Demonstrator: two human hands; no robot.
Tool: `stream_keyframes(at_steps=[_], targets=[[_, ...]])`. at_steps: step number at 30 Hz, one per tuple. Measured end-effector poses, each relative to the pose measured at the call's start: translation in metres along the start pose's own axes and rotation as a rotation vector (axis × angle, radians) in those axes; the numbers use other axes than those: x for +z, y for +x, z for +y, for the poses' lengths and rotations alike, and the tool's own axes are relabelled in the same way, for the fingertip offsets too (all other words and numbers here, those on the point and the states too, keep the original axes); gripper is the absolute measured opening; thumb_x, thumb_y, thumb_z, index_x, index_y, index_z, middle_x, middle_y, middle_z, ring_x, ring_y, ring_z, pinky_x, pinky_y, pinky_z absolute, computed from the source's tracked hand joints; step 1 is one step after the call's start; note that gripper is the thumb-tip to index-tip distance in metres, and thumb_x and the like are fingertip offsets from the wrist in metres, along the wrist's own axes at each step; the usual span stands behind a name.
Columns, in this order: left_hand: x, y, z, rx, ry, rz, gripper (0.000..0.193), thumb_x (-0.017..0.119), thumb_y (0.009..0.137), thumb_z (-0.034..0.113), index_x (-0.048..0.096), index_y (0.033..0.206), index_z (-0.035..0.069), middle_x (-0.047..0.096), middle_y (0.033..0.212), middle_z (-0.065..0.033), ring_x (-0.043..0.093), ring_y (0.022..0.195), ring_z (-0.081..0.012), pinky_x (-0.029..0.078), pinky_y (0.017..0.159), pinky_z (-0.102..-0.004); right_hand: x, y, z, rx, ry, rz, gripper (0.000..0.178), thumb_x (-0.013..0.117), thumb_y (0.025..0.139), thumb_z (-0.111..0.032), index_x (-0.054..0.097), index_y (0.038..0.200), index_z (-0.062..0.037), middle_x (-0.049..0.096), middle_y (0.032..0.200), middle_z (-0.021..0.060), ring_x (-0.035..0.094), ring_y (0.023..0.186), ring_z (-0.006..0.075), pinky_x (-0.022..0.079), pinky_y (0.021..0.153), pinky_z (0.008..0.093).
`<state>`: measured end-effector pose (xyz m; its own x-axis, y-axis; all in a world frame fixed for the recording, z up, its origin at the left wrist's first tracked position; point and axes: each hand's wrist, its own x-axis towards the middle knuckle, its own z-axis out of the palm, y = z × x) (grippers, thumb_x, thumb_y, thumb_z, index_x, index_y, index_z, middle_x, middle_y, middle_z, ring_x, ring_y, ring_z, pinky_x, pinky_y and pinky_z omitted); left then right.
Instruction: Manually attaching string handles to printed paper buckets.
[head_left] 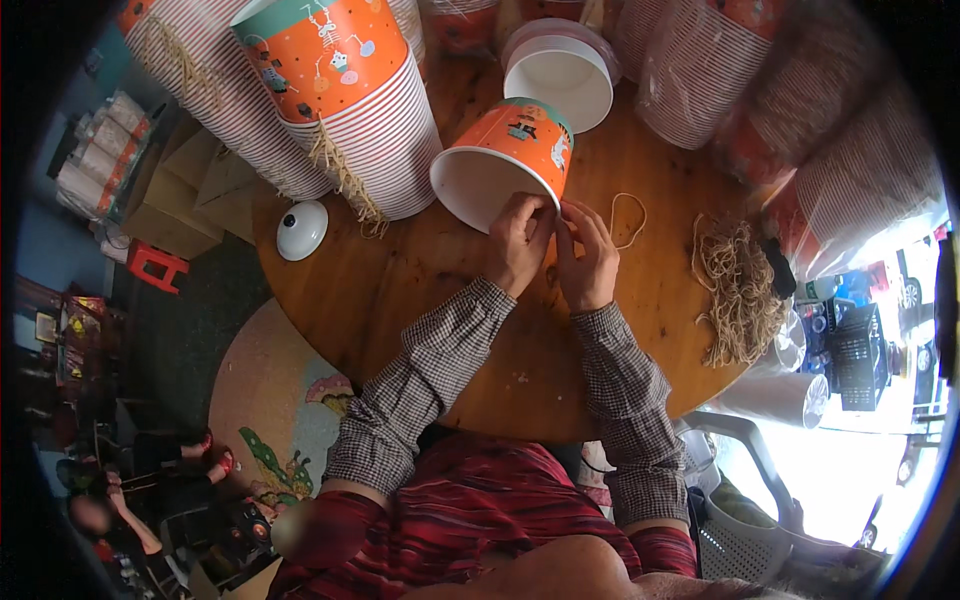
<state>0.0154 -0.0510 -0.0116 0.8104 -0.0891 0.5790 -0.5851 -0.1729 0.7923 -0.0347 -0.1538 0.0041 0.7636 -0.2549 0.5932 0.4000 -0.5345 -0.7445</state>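
Note:
An orange paper bucket (495, 135) with a green band and printed figures lies on its side on the round wooden table (400, 290), its white mouth tilted toward me. At the near right of its rim my left hand (518, 243) is closed, fingertips pinching the edge from inside the mouth. Right beside it my right hand (586, 258) pinches the same rim from the outer side. The fingers cover whatever small part lies between them. Close by the right fingers a thin beige string (640, 225) makes a loop; I cannot tell whether it joins the bucket.
A tall stack of buckets (375, 135) with string handles stands at left, near a white lid (302, 230). An upright white tub (570, 85) sits behind the bucket. Tangled beige strings (740, 290) lie at right, below plastic-wrapped bucket stacks (700, 75). Another person (140, 500) sits lower left.

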Motion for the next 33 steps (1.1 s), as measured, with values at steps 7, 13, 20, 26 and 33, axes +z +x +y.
stream_keyframes(at_steps=[7, 13, 20, 26, 33], targets=[[-0.014, -0.006, 0.008, 0.324, 0.334, 0.007, 0.013, 0.063, 0.078, 0.002, 0.058, 0.09, 0.004, 0.057, 0.092, -0.0106, 0.061, 0.079, -0.03, 0.05, 0.066, -0.0366, 0.002, -0.002, 0.01, 0.083, -0.044, -0.084, 0.024, 0.058, 0.086, -0.004, 0.062, 0.109, -0.0029, 0.063, 0.102, 0.0157, 0.065, 0.084, 0.0277, 0.053, 0.069, 0.0326], [-0.011, -0.005, 0.014, 0.35, 0.065, -0.083, 0.013, 0.065, 0.078, -0.001, 0.06, 0.09, 0.002, 0.062, 0.099, -0.0105, 0.063, 0.087, -0.028, 0.053, 0.073, -0.0344, 0.004, -0.005, 0.014, 0.067, 0.048, -0.047, 0.021, 0.058, 0.082, -0.002, 0.061, 0.104, -0.0011, 0.061, 0.087, 0.014, 0.063, 0.074, 0.0264, 0.051, 0.066, 0.0308], [-0.006, 0.001, -0.004, 0.282, 0.017, -0.081, 0.017, 0.061, 0.083, -0.003, 0.063, 0.099, 0.002, 0.065, 0.101, -0.0104, 0.064, 0.092, -0.0263, 0.054, 0.076, -0.033, 0.002, -0.004, 0.025, 0.338, 0.203, -0.179, 0.016, 0.061, 0.081, -0.004, 0.062, 0.096, 0.0012, 0.06, 0.083, 0.0124, 0.063, 0.073, 0.021, 0.05, 0.067, 0.0296], [-0.013, 0.005, -0.003, 0.194, 0.064, -0.11, 0.02, 0.06, 0.082, -0.004, 0.063, 0.101, 0.002, 0.063, 0.103, -0.0104, 0.063, 0.093, -0.0267, 0.054, 0.078, -0.0332, -0.001, -0.002, 0.024, 0.116, 0.018, -0.114, 0.015, 0.059, 0.086, -0.004, 0.063, 0.101, -0.0025, 0.065, 0.082, 0.008, 0.064, 0.07, 0.0148, 0.052, 0.059, 0.0273], [-0.014, 0.001, -0.004, 0.166, 0.09, -0.167, 0.018, 0.061, 0.08, -0.003, 0.063, 0.098, 0.002, 0.064, 0.1, -0.0101, 0.063, 0.089, -0.0272, 0.053, 0.074, -0.0335, -0.015, 0.005, 0.006, -0.204, -0.281, -0.122, 0.009, 0.06, 0.085, -0.007, 0.06, 0.093, -0.0044, 0.06, 0.083, 0.0109, 0.062, 0.069, 0.0291, 0.05, 0.059, 0.0336]])
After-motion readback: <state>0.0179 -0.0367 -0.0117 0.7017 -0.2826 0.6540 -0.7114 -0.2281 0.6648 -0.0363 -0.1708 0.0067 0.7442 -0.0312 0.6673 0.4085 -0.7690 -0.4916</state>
